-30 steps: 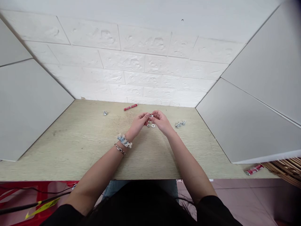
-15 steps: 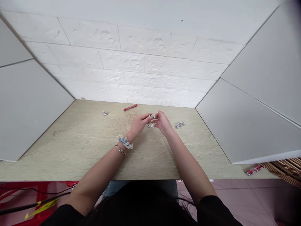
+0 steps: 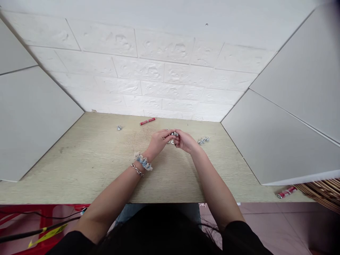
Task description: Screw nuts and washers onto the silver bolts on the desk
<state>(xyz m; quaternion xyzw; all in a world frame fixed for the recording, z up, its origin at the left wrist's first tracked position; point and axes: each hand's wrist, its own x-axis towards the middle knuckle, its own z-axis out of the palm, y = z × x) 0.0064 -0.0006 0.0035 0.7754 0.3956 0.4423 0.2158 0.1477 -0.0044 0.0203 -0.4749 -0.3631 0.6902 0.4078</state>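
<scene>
My left hand (image 3: 159, 141) and my right hand (image 3: 185, 141) meet over the middle of the wooden table (image 3: 87, 166), fingers pinched together on a small silver metal piece (image 3: 174, 134) held between them. Just beneath the fingertips a washer (image 3: 172, 142) lies on the table, partly hidden. A scrunchie and a chain bracelet sit on my left wrist. A small pile of silver screws (image 3: 203, 140) lies just right of my right hand.
A red pen-like stick (image 3: 147, 121) lies near the back wall, and a single silver screw (image 3: 119, 127) sits to the left. Grey panels flank the table. A wicker basket (image 3: 322, 190) and a red tube (image 3: 286, 192) are at the right; red items lie lower left.
Both hands have lowered slightly toward the table and drawn together again after the fingers spread apart half a second ago.
</scene>
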